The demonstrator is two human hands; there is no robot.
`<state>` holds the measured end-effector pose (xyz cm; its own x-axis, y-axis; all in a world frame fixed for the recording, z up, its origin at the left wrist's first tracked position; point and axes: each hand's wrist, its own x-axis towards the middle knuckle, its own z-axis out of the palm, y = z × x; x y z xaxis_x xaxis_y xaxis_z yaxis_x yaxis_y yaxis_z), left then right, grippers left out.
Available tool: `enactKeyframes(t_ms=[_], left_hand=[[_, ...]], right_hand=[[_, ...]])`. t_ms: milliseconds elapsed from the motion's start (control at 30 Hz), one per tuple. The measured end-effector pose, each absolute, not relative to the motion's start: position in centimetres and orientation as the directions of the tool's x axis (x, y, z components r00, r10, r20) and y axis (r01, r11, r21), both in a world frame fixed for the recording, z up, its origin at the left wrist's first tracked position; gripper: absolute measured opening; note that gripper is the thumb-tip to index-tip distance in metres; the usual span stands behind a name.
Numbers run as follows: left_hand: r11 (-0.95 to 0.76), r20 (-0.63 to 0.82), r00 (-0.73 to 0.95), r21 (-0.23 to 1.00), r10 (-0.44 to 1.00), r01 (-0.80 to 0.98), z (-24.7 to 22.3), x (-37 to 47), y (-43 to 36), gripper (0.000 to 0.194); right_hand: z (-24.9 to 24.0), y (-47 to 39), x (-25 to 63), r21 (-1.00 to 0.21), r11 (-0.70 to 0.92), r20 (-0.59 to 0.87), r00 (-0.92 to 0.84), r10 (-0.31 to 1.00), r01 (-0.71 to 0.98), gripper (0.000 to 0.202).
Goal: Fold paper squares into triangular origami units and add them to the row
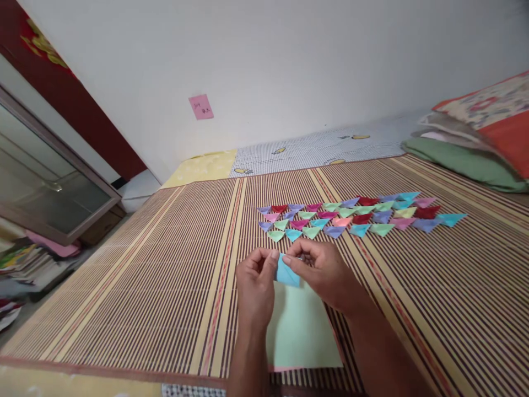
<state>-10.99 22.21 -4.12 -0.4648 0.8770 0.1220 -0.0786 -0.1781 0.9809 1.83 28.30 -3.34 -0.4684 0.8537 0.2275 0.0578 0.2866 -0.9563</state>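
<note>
A small piece of blue folding paper (288, 273) with crease lines is pinched between my two hands. My left hand (257, 275) grips its upper left edge between thumb and fingers. At the upper right edge, the thumb and fingers of my right hand (320, 267) close on the same paper. Below it lies a larger pale green sheet (306, 336) with a bit of pink along its edges. Beyond my hands, several folded paper triangles (334, 231) in blue, green, pink, red and purple sit in rows.
A striped bamboo mat (165, 275) covers the bed. Folded bedding (463, 160) and an orange floral pillow (500, 116) are piled at the far right. A pink note (201, 106) is stuck to the white wall. Books (33, 262) lie at the left, beyond the mat's edge.
</note>
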Motion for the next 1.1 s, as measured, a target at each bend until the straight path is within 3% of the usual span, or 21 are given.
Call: enactKeyframes(t_ms=[200,400,633,900,1000,1100], left_hand=[[-0.244,0.113,-0.552,0.955,0.826,-0.17,-3.7,-10.2,22.1,0.027],[-0.282,0.188,-0.519,0.953,0.834,-0.107,-3.7,-10.1,22.2,0.019],[-0.251,0.191,-0.56,0.967,0.806,-0.031,-4.4,-10.5,22.2,0.015],[-0.265,0.357,-0.377,0.924,0.855,0.275,-4.9,-11.1,22.0,0.003],[-0.255,0.341,-0.356,0.929,0.87,0.268,-4.7,-11.2,21.8,0.004],[-0.231,0.277,-0.307,0.956,0.911,0.179,-4.1,-11.6,21.5,0.005]], right_hand=[[-4.4,28.7,1.1,-0.988,0.097,0.133,-0.349,0.928,-0.12,0.022],[-4.6,29.0,0.9,-0.977,0.066,0.122,-0.281,0.952,-0.202,0.024],[-4.2,28.2,0.6,-0.983,0.054,0.114,-0.353,0.929,-0.176,0.026],[-3.8,28.7,1.5,-0.965,0.257,0.26,-0.355,0.898,-0.058,0.019],[-3.8,28.9,1.7,-0.968,0.243,0.247,-0.361,0.899,-0.057,0.02],[-4.0,29.0,1.9,-0.986,0.131,0.158,-0.354,0.922,-0.099,0.023]])
